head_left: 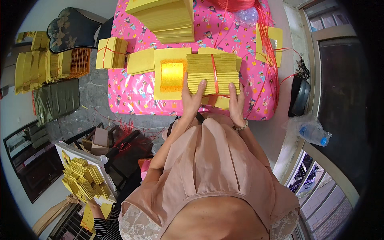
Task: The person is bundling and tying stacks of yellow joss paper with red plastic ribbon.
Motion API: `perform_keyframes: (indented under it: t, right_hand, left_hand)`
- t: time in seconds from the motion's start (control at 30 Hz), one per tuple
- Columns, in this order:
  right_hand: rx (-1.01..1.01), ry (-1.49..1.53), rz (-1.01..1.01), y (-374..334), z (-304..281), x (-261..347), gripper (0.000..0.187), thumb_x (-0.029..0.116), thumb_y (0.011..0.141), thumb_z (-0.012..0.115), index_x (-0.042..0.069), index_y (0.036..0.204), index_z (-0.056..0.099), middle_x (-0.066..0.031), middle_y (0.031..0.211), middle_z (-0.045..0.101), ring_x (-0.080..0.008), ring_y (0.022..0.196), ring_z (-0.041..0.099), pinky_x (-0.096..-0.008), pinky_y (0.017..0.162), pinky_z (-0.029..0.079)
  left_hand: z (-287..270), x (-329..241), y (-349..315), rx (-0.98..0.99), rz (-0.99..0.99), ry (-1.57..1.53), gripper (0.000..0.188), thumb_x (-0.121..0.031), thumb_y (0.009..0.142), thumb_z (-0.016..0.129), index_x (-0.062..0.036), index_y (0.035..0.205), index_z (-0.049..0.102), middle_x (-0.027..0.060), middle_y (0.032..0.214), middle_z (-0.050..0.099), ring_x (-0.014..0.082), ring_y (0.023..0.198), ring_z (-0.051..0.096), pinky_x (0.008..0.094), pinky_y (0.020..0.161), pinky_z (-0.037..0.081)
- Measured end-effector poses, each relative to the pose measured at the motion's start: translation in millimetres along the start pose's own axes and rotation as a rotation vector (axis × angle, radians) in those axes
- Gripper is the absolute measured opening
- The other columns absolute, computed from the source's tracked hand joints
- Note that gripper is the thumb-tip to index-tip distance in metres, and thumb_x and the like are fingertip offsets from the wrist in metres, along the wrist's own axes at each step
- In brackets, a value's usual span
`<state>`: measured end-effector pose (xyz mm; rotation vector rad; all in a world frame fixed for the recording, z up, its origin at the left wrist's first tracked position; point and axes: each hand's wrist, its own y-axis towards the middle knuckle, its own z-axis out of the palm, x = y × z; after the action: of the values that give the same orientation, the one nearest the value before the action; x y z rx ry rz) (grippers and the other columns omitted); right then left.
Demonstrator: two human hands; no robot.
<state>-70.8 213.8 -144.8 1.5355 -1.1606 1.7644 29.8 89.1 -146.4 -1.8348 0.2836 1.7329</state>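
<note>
My left hand point(193, 97) and my right hand point(237, 102) hold a bundle of folded yellow paper point(200, 67) from its two sides, thumbs on top and fingers partly hidden. A red plastic ribbon point(216, 76) runs across the bundle's middle. Just left of it lies a yellow sheet point(157, 89) with a shiny gold square point(172, 74) on it. More yellow sheets lie partly under the bundle. Farther left on the table is another yellow bundle point(114, 56), with red ribbon crossed over it.
The table has a pink patterned cover point(136, 100). A tall stack of yellow paper point(168, 24) stands at the back, and loose red ribbon point(267, 40) hangs on the right. At lower left a person's hand point(93, 207) is beside a pile of folded yellow papers point(82, 176).
</note>
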Motion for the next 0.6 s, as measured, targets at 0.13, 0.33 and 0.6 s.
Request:
perform_keyframes:
  t: [0.13,0.33,0.6]
  right_hand:
    - [-0.004,0.025,0.056,1.6,-0.2,7.5,0.05,0.03,0.102,0.048,-0.003,0.14,0.042,-0.0138,0.131,0.056,-0.0206,0.119,0.052,-0.0335,0.102,0.038]
    - [-0.027,-0.026,0.025,14.4,-7.3,-1.7,0.051,0.036,0.103,0.043,-0.002,0.138,0.048,-0.0132,0.132,0.058,-0.0199,0.119,0.053,-0.0321,0.101,0.04]
    - [0.064,-0.136,-0.043,20.3,-17.3,-7.2,0.052,0.036,0.104,0.041,-0.001,0.142,0.043,-0.0137,0.136,0.054,-0.0207,0.124,0.051,-0.033,0.103,0.038]
  left_hand:
    - [-2.1,0.4,2.0,0.016,-0.01,-0.008,0.082,-0.023,0.089,0.072,0.01,0.147,0.024,0.0192,0.124,0.058,0.0201,0.111,0.057,0.0308,0.094,0.047]
    - [-1.3,5.3,1.7,0.056,0.036,-0.016,0.084,-0.022,0.086,0.075,0.0106,0.146,0.025,0.0191,0.124,0.059,0.0213,0.109,0.059,0.0313,0.094,0.048]
    - [-1.4,-0.5,0.4,0.085,-0.022,-0.051,0.087,-0.026,0.087,0.074,0.0072,0.148,0.022,0.019,0.13,0.055,0.022,0.115,0.056,0.0315,0.097,0.046]
